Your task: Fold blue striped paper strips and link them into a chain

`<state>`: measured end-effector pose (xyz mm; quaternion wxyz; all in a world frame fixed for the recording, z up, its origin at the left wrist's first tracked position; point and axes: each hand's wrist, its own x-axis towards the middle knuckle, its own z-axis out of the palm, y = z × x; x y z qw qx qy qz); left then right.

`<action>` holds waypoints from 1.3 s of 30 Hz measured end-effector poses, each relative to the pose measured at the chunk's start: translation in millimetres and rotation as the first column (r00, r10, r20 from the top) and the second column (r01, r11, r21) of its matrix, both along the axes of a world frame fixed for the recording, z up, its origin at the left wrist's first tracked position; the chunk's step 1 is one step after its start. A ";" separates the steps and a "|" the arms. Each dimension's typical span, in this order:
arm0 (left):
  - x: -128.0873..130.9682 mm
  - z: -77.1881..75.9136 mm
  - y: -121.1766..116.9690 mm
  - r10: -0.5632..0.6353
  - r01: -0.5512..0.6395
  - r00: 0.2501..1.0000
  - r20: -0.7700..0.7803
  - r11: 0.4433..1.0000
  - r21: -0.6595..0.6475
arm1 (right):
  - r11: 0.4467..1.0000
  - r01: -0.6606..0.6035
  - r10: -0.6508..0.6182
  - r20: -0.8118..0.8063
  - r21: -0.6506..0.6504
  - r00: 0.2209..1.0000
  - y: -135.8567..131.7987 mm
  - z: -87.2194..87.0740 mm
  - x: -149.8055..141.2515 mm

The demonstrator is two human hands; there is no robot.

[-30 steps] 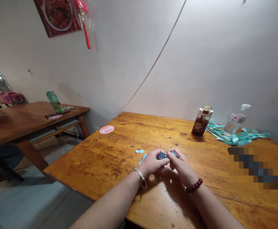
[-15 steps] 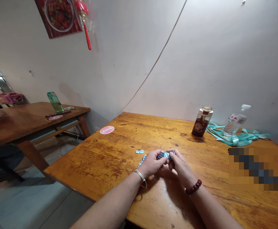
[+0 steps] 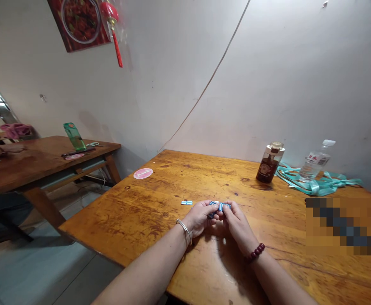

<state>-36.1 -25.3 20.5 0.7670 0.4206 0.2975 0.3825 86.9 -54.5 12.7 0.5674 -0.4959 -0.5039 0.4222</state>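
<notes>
Above the near part of the wooden table, my left hand is closed on small flat blue-and-white striped pieces. My right hand pinches the right end of them, its thumb on top. The fingertips of both hands almost meet, and they cover much of what they hold; how many pieces there are I cannot tell. One similar striped piece lies flat on the wood, just beyond my left hand.
A brown drink bottle, a clear water bottle and turquoise ribbon are at the back right. A pixelated patch hides something at right. A pink round sticker lies left. Another person's hand rests over the neighbouring table.
My left hand has shifted slightly left and now hides the pieces that showed beside it. The held pieces have turned, showing less dark striping. Another person's hand has appeared at the far left.
</notes>
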 end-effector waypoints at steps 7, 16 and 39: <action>-2.0 0.1 1.2 -0.025 0.027 0.999 0.025 0.998 -0.064 | 0.998 0.002 -0.010 0.146 0.057 0.989 0.3 -1.5 1.3; -3.2 1.4 0.5 -0.035 0.037 0.999 0.035 0.998 -0.054 | 0.995 -0.074 0.079 -0.080 0.059 0.994 -1.9 7.6 1.9; -3.4 9.2 -3.7 -0.128 0.137 0.987 0.098 0.986 -0.091 | 0.989 -0.144 0.144 -0.160 0.016 0.977 -1.1 6.6 3.5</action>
